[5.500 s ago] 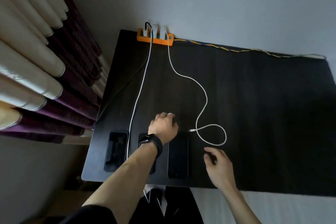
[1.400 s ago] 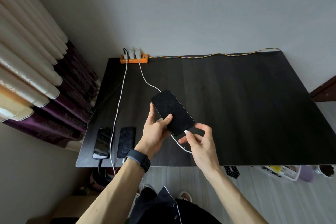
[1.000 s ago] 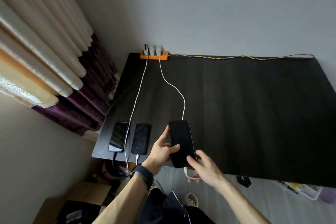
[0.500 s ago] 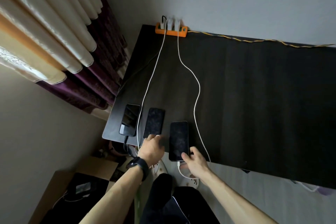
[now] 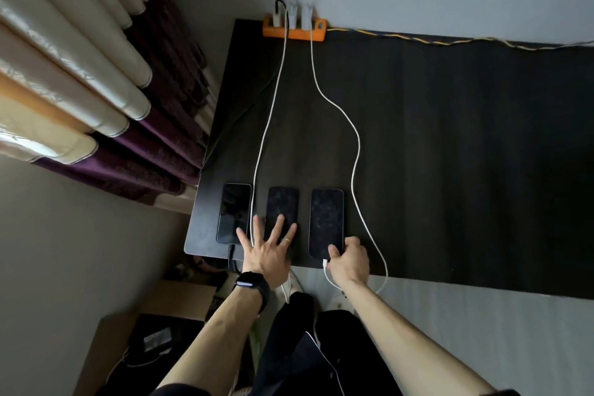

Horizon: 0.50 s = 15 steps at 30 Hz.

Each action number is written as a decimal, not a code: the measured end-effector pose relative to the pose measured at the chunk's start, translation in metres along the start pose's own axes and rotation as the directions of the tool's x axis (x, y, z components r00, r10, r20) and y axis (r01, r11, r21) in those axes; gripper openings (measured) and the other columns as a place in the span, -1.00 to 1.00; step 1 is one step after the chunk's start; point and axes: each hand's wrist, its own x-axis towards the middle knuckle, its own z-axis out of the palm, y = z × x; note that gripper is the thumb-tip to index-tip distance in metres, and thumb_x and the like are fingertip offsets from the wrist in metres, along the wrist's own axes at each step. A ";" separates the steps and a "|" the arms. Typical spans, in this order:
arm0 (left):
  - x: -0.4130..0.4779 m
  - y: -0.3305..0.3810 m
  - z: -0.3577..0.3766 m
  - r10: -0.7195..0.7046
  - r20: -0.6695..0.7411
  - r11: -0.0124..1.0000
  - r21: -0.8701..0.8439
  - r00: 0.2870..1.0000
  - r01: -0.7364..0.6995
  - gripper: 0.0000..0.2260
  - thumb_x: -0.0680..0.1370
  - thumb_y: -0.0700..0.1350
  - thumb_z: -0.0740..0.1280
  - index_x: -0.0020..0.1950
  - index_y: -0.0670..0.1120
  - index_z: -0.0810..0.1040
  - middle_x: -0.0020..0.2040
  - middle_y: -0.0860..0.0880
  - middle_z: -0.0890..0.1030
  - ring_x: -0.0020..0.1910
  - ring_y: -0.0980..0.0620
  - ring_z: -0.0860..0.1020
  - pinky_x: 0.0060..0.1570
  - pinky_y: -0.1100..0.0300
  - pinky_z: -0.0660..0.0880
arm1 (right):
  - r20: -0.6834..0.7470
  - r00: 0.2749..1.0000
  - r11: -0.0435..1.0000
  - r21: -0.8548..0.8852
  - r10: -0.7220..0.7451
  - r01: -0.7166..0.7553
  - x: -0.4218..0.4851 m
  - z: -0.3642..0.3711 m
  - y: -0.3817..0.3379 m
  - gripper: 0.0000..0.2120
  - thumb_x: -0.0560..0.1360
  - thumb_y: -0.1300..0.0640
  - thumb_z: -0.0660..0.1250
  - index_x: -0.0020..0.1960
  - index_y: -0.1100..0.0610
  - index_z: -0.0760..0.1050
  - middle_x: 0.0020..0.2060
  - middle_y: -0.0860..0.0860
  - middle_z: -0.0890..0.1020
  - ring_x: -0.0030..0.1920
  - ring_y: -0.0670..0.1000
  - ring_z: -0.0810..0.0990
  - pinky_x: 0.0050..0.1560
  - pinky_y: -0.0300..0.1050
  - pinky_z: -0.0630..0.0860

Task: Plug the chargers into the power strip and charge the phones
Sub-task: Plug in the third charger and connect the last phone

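Three dark phones lie side by side at the table's near left corner: left phone (image 5: 234, 210), middle phone (image 5: 282, 204), right phone (image 5: 325, 222). An orange power strip (image 5: 294, 31) at the far edge holds three chargers. White cables (image 5: 355, 151) run from it to the phones; a white plug sits in the right phone's near end. My left hand (image 5: 269, 251) rests flat, fingers spread, on the middle phone's near end. My right hand (image 5: 348, 262) grips the right phone's near right corner.
The dark table (image 5: 450, 154) stretches to the right. A yellow-black cord (image 5: 450, 41) runs along its far edge by the wall. Curtains (image 5: 80, 74) hang at the left. A box (image 5: 160, 325) and clutter sit on the floor below the table's corner.
The right phone, held up with the cable going in earlier, now lies flat beside the others. My left hand has spread over the middle phone; my right hand stays at the right phone's corner.
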 end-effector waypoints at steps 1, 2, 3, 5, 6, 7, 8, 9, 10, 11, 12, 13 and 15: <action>0.000 -0.002 -0.002 0.009 0.008 1.000 -0.020 1.000 -0.009 -0.32 0.61 0.12 0.13 0.58 0.23 -0.25 0.61 0.10 -0.28 0.53 -0.38 -0.27 0.35 -0.54 -0.16 | -0.020 1.000 1.000 -0.020 0.012 -0.013 0.000 0.000 -0.003 -0.68 0.55 0.02 0.37 0.20 0.18 0.46 0.13 0.15 0.53 0.07 0.22 0.61 0.09 0.02 0.51; 0.000 -0.004 -0.003 0.013 0.015 0.999 -0.041 1.000 -0.013 -0.34 0.61 0.11 0.12 0.57 0.25 -0.24 0.60 0.12 -0.29 0.54 -0.37 -0.22 0.36 -0.54 -0.11 | -0.027 0.999 0.999 -0.030 0.028 -0.029 0.000 0.001 -0.004 -0.66 0.56 0.02 0.37 0.23 0.19 0.46 0.16 0.16 0.52 0.10 0.22 0.60 0.10 0.01 0.48; -0.001 -0.005 -0.004 0.016 0.023 0.998 -0.057 1.000 -0.014 -0.34 0.61 0.09 0.12 0.57 0.27 -0.24 0.60 0.14 -0.30 0.54 -0.36 -0.18 0.36 -0.53 -0.06 | -0.030 0.999 0.999 -0.033 0.034 -0.034 0.000 0.001 -0.004 -0.65 0.56 0.02 0.36 0.25 0.19 0.45 0.18 0.16 0.52 0.12 0.22 0.59 0.11 0.01 0.48; -0.002 -0.008 -0.003 0.023 0.028 0.998 -0.065 0.999 -0.021 -0.31 0.60 0.08 0.14 0.56 0.28 -0.27 0.59 0.16 -0.33 0.54 -0.36 -0.15 0.36 -0.51 -0.01 | -0.031 0.999 0.999 -0.024 0.040 -0.040 -0.003 0.003 -0.005 -0.63 0.56 0.00 0.37 0.26 0.18 0.45 0.20 0.15 0.52 0.15 0.20 0.58 0.15 0.02 0.47; -0.002 -0.009 -0.001 0.029 0.030 0.998 -0.063 0.999 -0.027 -0.29 0.60 0.08 0.16 0.55 0.28 -0.29 0.58 0.16 -0.35 0.54 -0.36 -0.16 0.37 -0.50 0.01 | -0.039 0.998 0.999 -0.019 0.042 -0.043 -0.004 0.004 -0.005 -0.63 0.55 -0.01 0.37 0.25 0.17 0.45 0.20 0.14 0.52 0.15 0.19 0.59 0.16 0.03 0.48; -0.002 -0.009 -0.001 0.033 0.032 0.997 -0.067 0.999 -0.031 -0.28 0.60 0.08 0.17 0.55 0.28 -0.30 0.57 0.16 -0.37 0.54 -0.36 -0.17 0.37 -0.49 0.01 | -0.050 0.998 0.999 -0.016 0.042 -0.043 -0.004 0.005 -0.004 -0.64 0.55 -0.02 0.38 0.24 0.17 0.46 0.19 0.13 0.53 0.15 0.18 0.59 0.15 0.02 0.48; -0.002 -0.008 0.000 0.033 0.036 0.997 -0.077 0.999 -0.031 -0.26 0.60 0.08 0.18 0.55 0.27 -0.31 0.57 0.15 -0.38 0.54 -0.36 -0.18 0.38 -0.49 0.02 | -0.059 0.997 0.999 -0.016 0.043 -0.044 -0.005 0.005 -0.004 -0.64 0.55 -0.02 0.38 0.24 0.17 0.46 0.19 0.13 0.53 0.15 0.18 0.58 0.14 0.01 0.47; -0.001 -0.008 0.001 0.035 0.037 0.996 -0.089 0.999 -0.032 -0.26 0.60 0.08 0.19 0.55 0.27 -0.31 0.57 0.15 -0.39 0.54 -0.37 -0.19 0.39 -0.48 0.02 | -0.070 0.997 0.999 -0.014 0.040 -0.041 -0.006 0.005 -0.004 -0.64 0.55 -0.01 0.38 0.24 0.17 0.47 0.18 0.13 0.52 0.16 0.18 0.57 0.13 0.00 0.46; -0.001 -0.008 0.002 0.039 0.035 0.995 -0.097 0.999 -0.035 -0.25 0.60 0.08 0.20 0.55 0.26 -0.31 0.57 0.14 -0.39 0.54 -0.37 -0.20 0.40 -0.47 0.02 | -0.080 0.996 0.999 -0.010 0.031 -0.032 -0.007 0.006 -0.004 -0.65 0.55 0.00 0.38 0.23 0.18 0.47 0.18 0.13 0.52 0.16 0.18 0.57 0.12 -0.01 0.46; 0.000 -0.009 0.003 0.043 0.030 0.994 -0.098 0.999 -0.040 -0.25 0.60 0.09 0.20 0.55 0.26 -0.31 0.57 0.14 -0.39 0.54 -0.38 -0.19 0.41 -0.46 0.02 | -0.090 0.996 1.000 -0.009 0.023 -0.024 -0.008 0.006 -0.004 -0.65 0.55 0.00 0.38 0.23 0.18 0.47 0.18 0.13 0.52 0.16 0.18 0.56 0.11 -0.01 0.46; 0.000 -0.009 0.003 0.047 0.025 0.995 -0.094 0.999 -0.044 -0.24 0.59 0.11 0.21 0.56 0.26 -0.31 0.57 0.14 -0.38 0.54 -0.38 -0.19 0.41 -0.46 0.01 | -0.102 0.995 1.000 -0.008 0.016 -0.017 -0.008 0.007 -0.004 -0.66 0.55 0.01 0.38 0.23 0.19 0.46 0.17 0.14 0.51 0.15 0.19 0.56 0.11 0.00 0.46; 0.001 -0.011 0.004 0.051 0.021 0.995 -0.089 0.999 -0.048 -0.23 0.59 0.11 0.22 0.55 0.26 -0.31 0.57 0.14 -0.38 0.54 -0.38 -0.18 0.42 -0.45 0.00 | -0.115 0.993 1.000 -0.005 0.010 -0.010 -0.009 0.008 -0.004 -0.67 0.55 0.03 0.38 0.22 0.19 0.46 0.17 0.15 0.51 0.14 0.19 0.56 0.10 0.01 0.46; 0.003 -0.013 0.006 0.059 0.012 0.995 -0.078 0.998 -0.058 -0.24 0.59 0.12 0.21 0.55 0.26 -0.30 0.58 0.14 -0.37 0.53 -0.39 -0.17 0.43 -0.44 -0.01 | -0.141 0.990 1.000 0.012 -0.010 0.011 -0.009 0.010 -0.003 -0.68 0.55 0.06 0.39 0.22 0.19 0.45 0.16 0.15 0.52 0.11 0.19 0.58 0.09 0.02 0.48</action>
